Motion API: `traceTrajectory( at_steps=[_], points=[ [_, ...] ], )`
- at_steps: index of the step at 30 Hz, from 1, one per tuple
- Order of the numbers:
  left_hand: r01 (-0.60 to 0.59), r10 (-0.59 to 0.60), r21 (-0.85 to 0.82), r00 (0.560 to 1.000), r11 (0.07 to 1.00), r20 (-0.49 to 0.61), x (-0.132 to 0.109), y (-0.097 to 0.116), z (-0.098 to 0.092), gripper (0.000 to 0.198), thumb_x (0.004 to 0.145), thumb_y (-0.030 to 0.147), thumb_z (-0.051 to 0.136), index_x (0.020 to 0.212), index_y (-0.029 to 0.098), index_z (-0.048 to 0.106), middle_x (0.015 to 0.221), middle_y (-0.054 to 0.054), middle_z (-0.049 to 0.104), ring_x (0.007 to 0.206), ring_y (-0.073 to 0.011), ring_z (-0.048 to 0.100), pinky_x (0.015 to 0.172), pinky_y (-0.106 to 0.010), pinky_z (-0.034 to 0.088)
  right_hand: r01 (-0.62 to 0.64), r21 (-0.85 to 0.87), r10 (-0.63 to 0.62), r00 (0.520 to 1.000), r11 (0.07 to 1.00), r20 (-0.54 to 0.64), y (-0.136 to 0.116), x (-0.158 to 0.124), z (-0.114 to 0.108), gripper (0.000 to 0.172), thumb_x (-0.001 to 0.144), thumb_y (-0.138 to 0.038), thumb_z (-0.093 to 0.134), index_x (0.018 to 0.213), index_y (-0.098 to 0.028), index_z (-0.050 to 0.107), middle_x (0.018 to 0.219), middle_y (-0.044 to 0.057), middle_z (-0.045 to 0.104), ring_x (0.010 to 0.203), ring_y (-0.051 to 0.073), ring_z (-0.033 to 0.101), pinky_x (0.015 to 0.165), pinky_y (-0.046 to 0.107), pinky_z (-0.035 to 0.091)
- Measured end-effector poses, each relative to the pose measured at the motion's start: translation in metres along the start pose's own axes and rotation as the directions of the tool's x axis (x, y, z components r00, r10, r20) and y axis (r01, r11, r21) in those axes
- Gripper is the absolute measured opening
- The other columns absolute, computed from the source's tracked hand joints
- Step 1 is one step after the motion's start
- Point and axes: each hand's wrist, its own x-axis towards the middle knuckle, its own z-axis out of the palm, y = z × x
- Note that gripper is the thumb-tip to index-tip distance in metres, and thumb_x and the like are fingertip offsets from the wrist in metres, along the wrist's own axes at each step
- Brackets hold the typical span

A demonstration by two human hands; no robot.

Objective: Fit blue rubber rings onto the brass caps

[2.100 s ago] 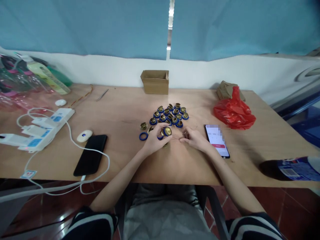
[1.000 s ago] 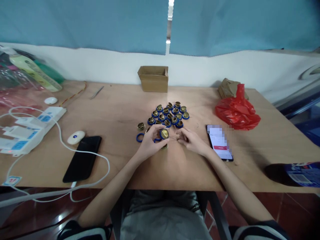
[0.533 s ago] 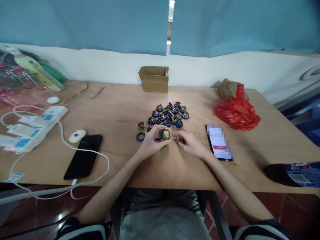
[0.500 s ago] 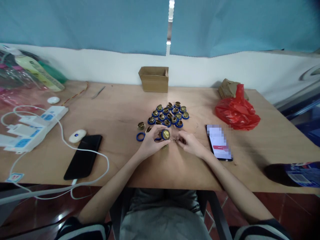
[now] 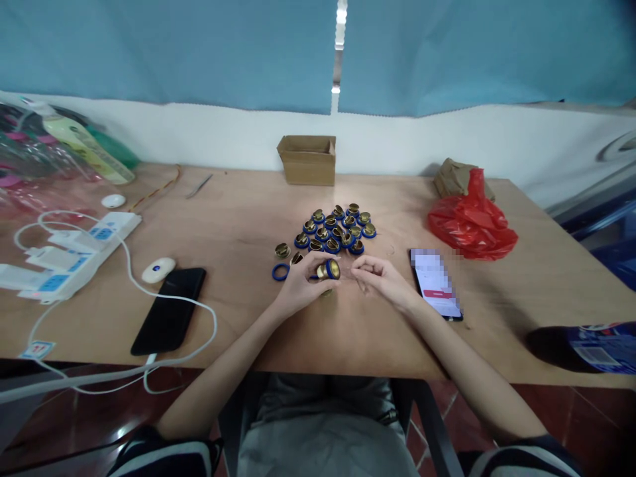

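Observation:
Between the thumb and fingers of my left hand (image 5: 298, 286) is a brass drain plug (image 5: 330, 268) with a blue ring round it, tilted on its side. My right hand (image 5: 380, 281) is just to the right of it, fingertips pinched together; whatever they hold is too small and blurred to make out. Beyond my hands several similar brass plugs (image 5: 332, 228) with blue rings stand in a cluster. A loose blue ring (image 5: 280, 271) lies left of my left hand, near a brass piece without a blue ring (image 5: 282, 250). Another brass part lies partly hidden under my left hand.
An open cardboard box (image 5: 309, 162) stands against the wall. To the right are a lit phone (image 5: 437, 285), a red plastic bag (image 5: 472, 222) and a dark bottle (image 5: 581, 346). A black phone (image 5: 169, 311), white cables and a power strip (image 5: 89, 255) occupy the left.
The brass plug in my left hand has turned, so its side now shows more. My right hand has shifted slightly right, away from it. The camera view has moved a little.

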Motion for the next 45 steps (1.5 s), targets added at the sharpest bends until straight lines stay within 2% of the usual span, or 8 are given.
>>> traceTrajectory(
  at_steps=[5,9,12,17,21,31,40,45],
  points=[
    [-0.064,0.064,-0.004,0.998,0.998,0.019,-0.002,0.000,0.001,0.046,0.077,0.018,0.080,0.120,0.021,0.063,0.117,-0.009,0.070,0.107,-0.0205,0.070,0.089,-0.034,0.059,-0.035,0.326,0.026,0.999,0.945,0.033,-0.002,-0.002,0.008,0.032,0.083,-0.046,0.076,0.077,-0.020,0.059,0.058,-0.006,0.052,0.053,0.010,0.051,0.053,0.023,0.042],
    [-0.125,0.126,-0.061,0.992,0.990,0.017,-0.004,0.001,0.005,0.044,0.076,0.020,0.083,0.114,0.021,0.061,0.115,-0.009,0.070,0.110,-0.0212,0.071,0.092,-0.034,0.060,-0.047,0.439,0.032,0.999,0.897,0.041,0.002,-0.002,0.012,0.031,0.081,-0.044,0.080,0.078,-0.020,0.060,0.058,-0.007,0.050,0.052,0.010,0.049,0.052,0.023,0.043],
    [-0.174,0.175,0.006,0.985,0.985,-0.008,-0.006,0.002,0.009,0.040,0.079,0.021,0.080,0.112,0.021,0.058,0.114,-0.009,0.071,0.108,-0.0206,0.072,0.091,-0.034,0.061,-0.052,0.452,0.018,0.997,0.890,0.079,0.005,-0.002,0.013,0.029,0.083,-0.043,0.079,0.082,-0.020,0.062,0.060,-0.006,0.052,0.055,0.010,0.052,0.055,0.022,0.044],
    [-0.257,0.273,0.284,0.962,0.924,-0.016,-0.010,0.004,0.011,0.043,0.081,0.021,0.078,0.119,0.022,0.058,0.112,-0.009,0.071,0.103,-0.0215,0.072,0.090,-0.036,0.060,-0.059,0.472,0.005,0.994,0.880,0.114,0.008,-0.003,0.016,0.025,0.083,-0.040,0.080,0.085,-0.020,0.065,0.063,-0.006,0.056,0.059,0.009,0.056,0.059,0.021,0.046],
    [-0.281,0.305,0.372,0.952,0.885,-0.005,-0.013,0.006,0.011,0.045,0.081,0.018,0.077,0.122,0.022,0.058,0.111,-0.008,0.071,0.099,-0.0200,0.072,0.087,-0.034,0.060,-0.093,0.474,0.041,0.992,0.876,0.119,0.009,-0.003,0.017,0.026,0.081,-0.039,0.082,0.085,-0.019,0.065,0.068,-0.003,0.062,0.063,0.009,0.060,0.060,0.021,0.047],
    [-0.338,0.366,0.412,0.931,0.846,0.012,-0.013,0.003,0.013,0.045,0.084,0.015,0.073,0.126,0.023,0.057,0.117,-0.008,0.071,0.109,-0.0209,0.070,0.094,-0.035,0.059,-0.152,0.464,0.107,0.987,0.873,0.123,0.023,0.001,0.012,0.025,0.081,-0.037,0.082,0.090,-0.020,0.066,0.071,-0.003,0.063,0.061,0.009,0.059,0.059,0.021,0.047],
    [-0.392,0.420,0.383,0.907,0.837,0.010,-0.015,-0.002,0.019,0.045,0.086,0.014,0.071,0.126,0.023,0.054,0.120,-0.009,0.069,0.114,-0.0217,0.068,0.099,-0.039,0.058,-0.146,0.466,0.107,0.988,0.873,0.109,0.016,-0.001,0.014,0.026,0.076,-0.034,0.086,0.087,-0.019,0.067,0.075,-0.003,0.062,0.063,0.008,0.056,0.059,0.021,0.045],
    [-0.356,0.388,0.354,0.921,0.865,-0.021,-0.017,-0.006,0.023,0.045,0.086,0.017,0.073,0.127,0.023,0.054,0.120,-0.009,0.069,0.114,-0.0225,0.068,0.099,-0.041,0.057,-0.135,0.444,0.104,0.990,0.886,0.095,0.012,-0.003,0.014,0.026,0.075,-0.034,0.087,0.082,-0.019,0.067,0.075,-0.003,0.061,0.063,0.008,0.055,0.057,0.020,0.044]
  ],
)
